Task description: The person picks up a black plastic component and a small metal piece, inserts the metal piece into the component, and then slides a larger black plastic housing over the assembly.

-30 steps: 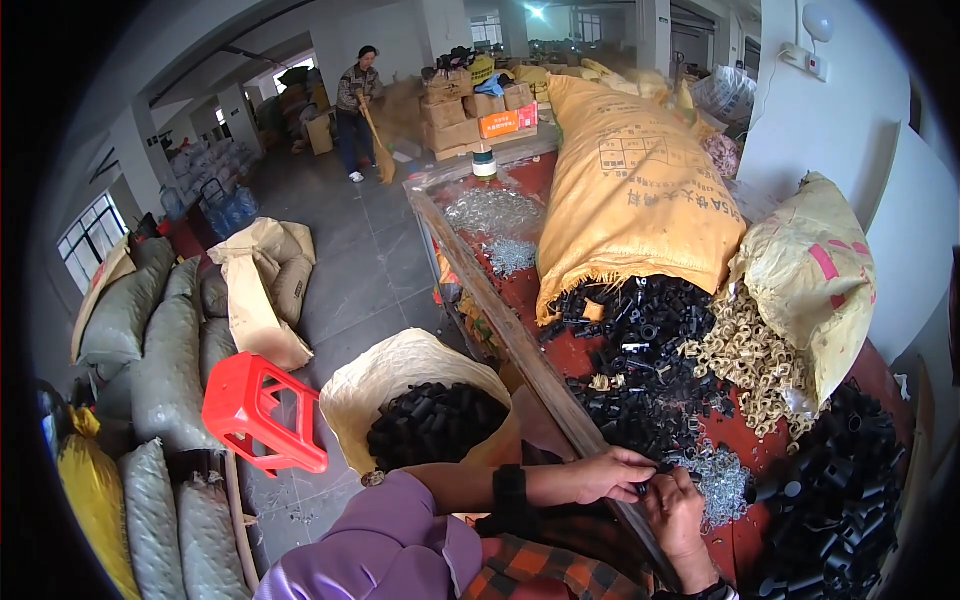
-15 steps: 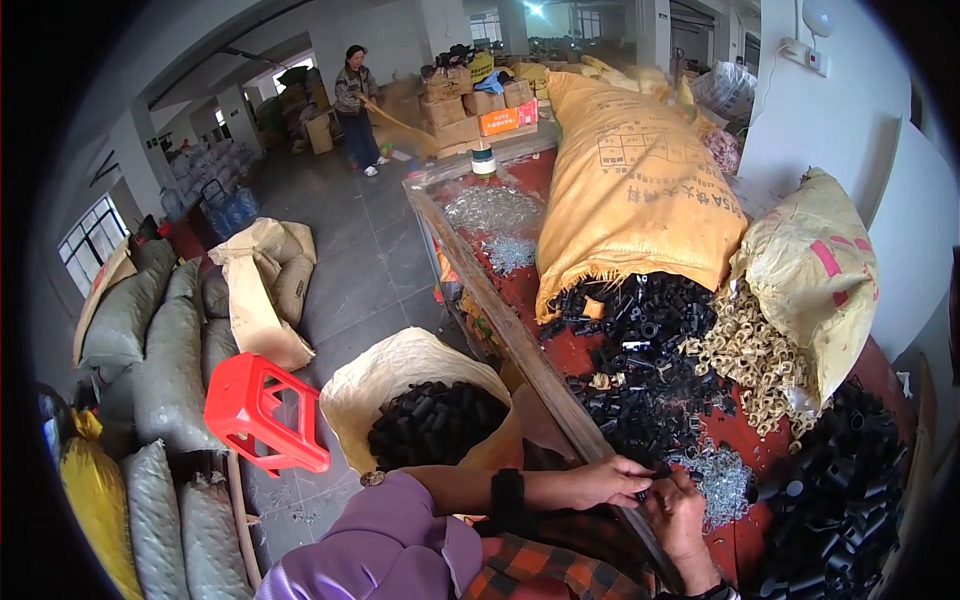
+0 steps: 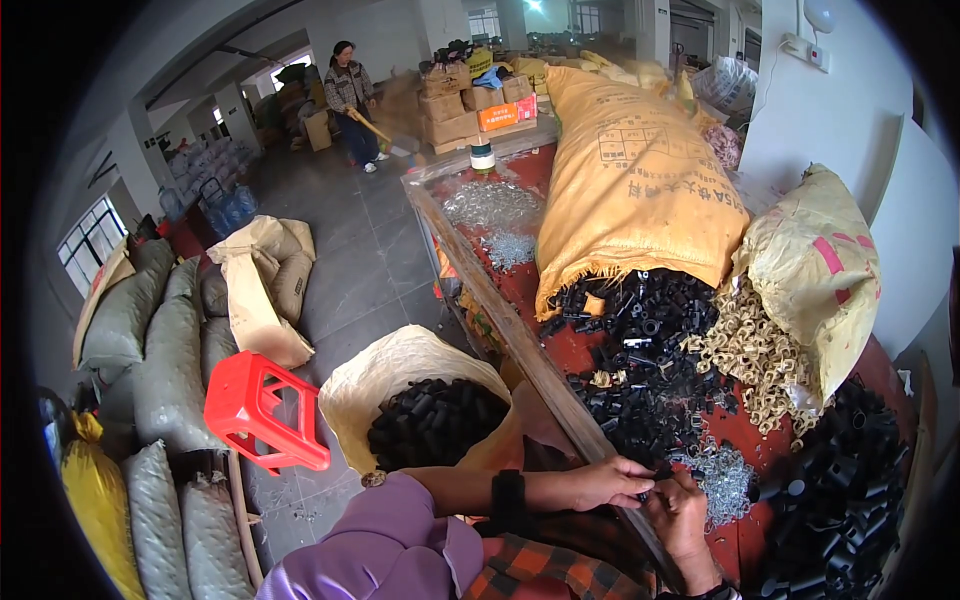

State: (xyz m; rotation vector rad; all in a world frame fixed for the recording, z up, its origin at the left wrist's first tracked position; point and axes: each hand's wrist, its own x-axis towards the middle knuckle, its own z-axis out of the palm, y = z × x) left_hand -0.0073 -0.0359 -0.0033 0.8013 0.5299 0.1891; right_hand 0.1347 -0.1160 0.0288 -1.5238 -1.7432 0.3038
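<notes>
Over the wooden edge of the red table, my left hand (image 3: 612,484) pinches a small black part (image 3: 655,481), mostly hidden by the fingers. My right hand (image 3: 682,518) is closed against the same part, its fingertips almost meeting those of the left. Just beyond the hands lies a pile of black plastic pieces (image 3: 650,415). Small silvery metal parts (image 3: 728,484) are heaped right beside my right hand. Tan clip-like pieces (image 3: 757,350) spill from a pale sack (image 3: 815,270). Larger black tubular pieces (image 3: 840,500) cover the table's right side.
A big orange-yellow sack (image 3: 640,190) lies on the table. Left of the table stands an open sack (image 3: 345,385) of black parts (image 3: 435,420), near a red stool (image 3: 262,410). Full grey sacks (image 3: 170,360) line the left. Another person (image 3: 350,105) holds a broom in the background.
In the background, the other person has shifted the broom and turned slightly. My hands stay nearly in place, still closed together at the small black part.
</notes>
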